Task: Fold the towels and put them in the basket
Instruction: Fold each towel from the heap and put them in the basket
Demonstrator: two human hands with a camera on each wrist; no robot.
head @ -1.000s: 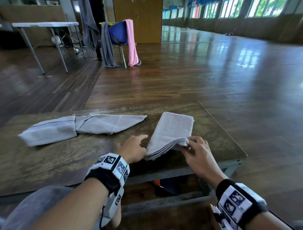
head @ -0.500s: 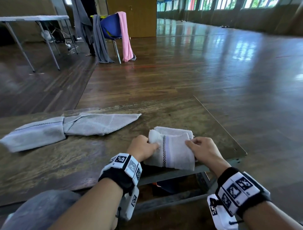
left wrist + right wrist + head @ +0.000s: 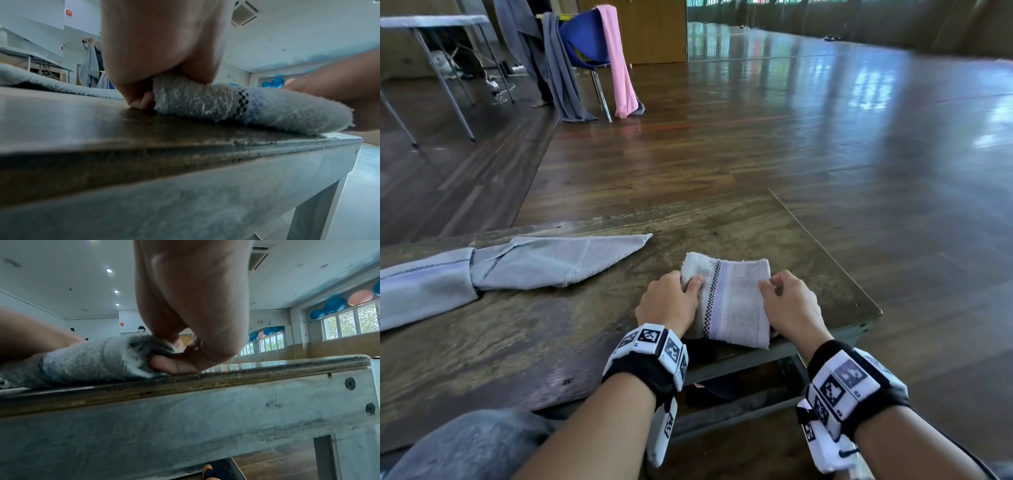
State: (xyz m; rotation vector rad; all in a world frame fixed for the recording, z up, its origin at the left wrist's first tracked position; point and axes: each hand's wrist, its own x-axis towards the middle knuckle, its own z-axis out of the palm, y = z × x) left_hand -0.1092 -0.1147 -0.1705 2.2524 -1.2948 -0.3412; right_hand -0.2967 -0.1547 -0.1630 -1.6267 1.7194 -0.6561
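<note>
Wooden desk — my left hand and right hand each pinch a side of the folded towel, grip closed; a second towel lies left.

A folded grey towel with a checked stripe lies at the near right corner of the wooden table. The left hand grips its left edge, the right hand pinches its right edge. A second towel lies loosely bunched to the left, well apart
</note>
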